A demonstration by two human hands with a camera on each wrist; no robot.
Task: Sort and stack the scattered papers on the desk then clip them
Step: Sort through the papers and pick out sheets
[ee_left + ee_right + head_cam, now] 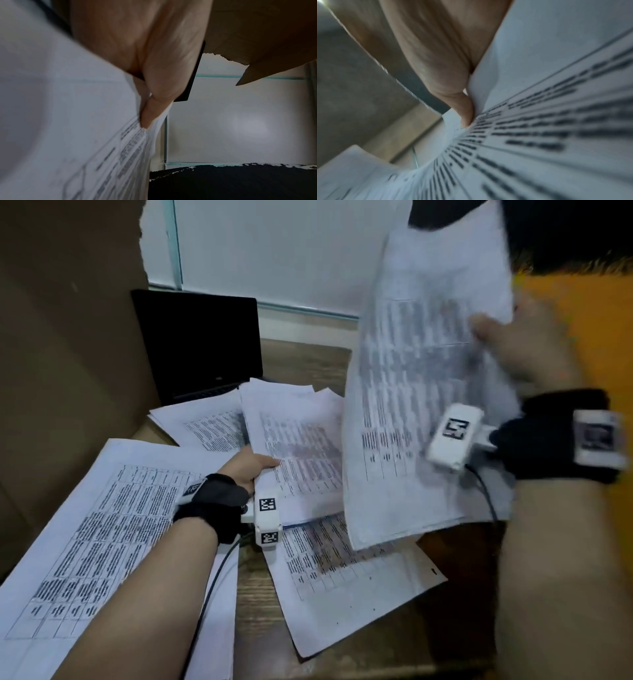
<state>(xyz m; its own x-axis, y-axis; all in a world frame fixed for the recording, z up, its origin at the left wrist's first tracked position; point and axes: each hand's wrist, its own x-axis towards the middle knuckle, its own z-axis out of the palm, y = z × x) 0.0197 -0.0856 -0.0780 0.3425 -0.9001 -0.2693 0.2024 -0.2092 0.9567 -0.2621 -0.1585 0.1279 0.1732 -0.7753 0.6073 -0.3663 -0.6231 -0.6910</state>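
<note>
My right hand [507,350] holds a printed sheet [421,392] up in the air at the right, thumb on its face; the right wrist view shows the thumb [465,115] pressed onto that sheet [556,121]. My left hand [250,467] pinches the left edge of a small bundle of printed papers [301,446] at mid-desk, and the left wrist view has its thumb [154,108] on top of these papers [68,121]. More printed sheets lie on the wooden desk [260,604]: one at the near left [102,535], one under the bundle [342,583], one further back [205,422].
An open black laptop [198,344] stands at the back of the desk, partly under the papers. A brown cardboard panel [68,337] walls the left side. A white wall [274,251] lies behind. No clip shows in any view.
</note>
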